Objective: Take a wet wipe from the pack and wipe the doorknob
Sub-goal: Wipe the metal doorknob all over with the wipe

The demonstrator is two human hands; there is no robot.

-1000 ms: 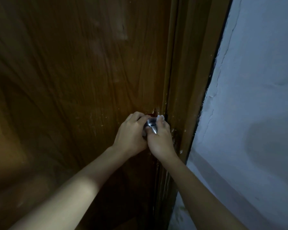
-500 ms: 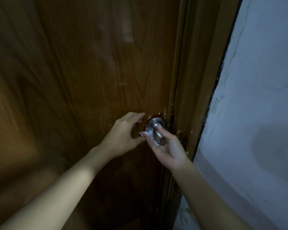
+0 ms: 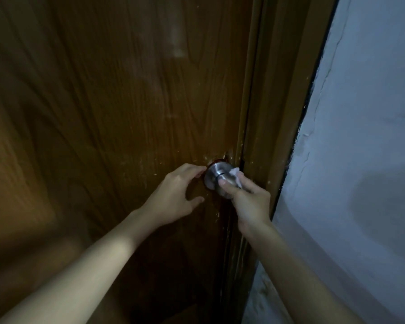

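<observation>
A round silver doorknob [image 3: 214, 175] sticks out of the brown wooden door [image 3: 126, 101] near its right edge. My right hand [image 3: 248, 202] wraps the knob from the front and right, pressing a crumpled white wet wipe [image 3: 234, 176] against it. My left hand [image 3: 175, 197] hovers just left of the knob with fingers spread, its fingertips near the knob's base plate, holding nothing. The pack of wipes is not in sight.
The brown door frame [image 3: 274, 113] runs beside the knob on the right. A pale, cracked wall [image 3: 365, 160] fills the right side. The scene is dim.
My left hand has come off the knob and drawn back to the left. My right hand has swung from under the knob to over its front with the wipe.
</observation>
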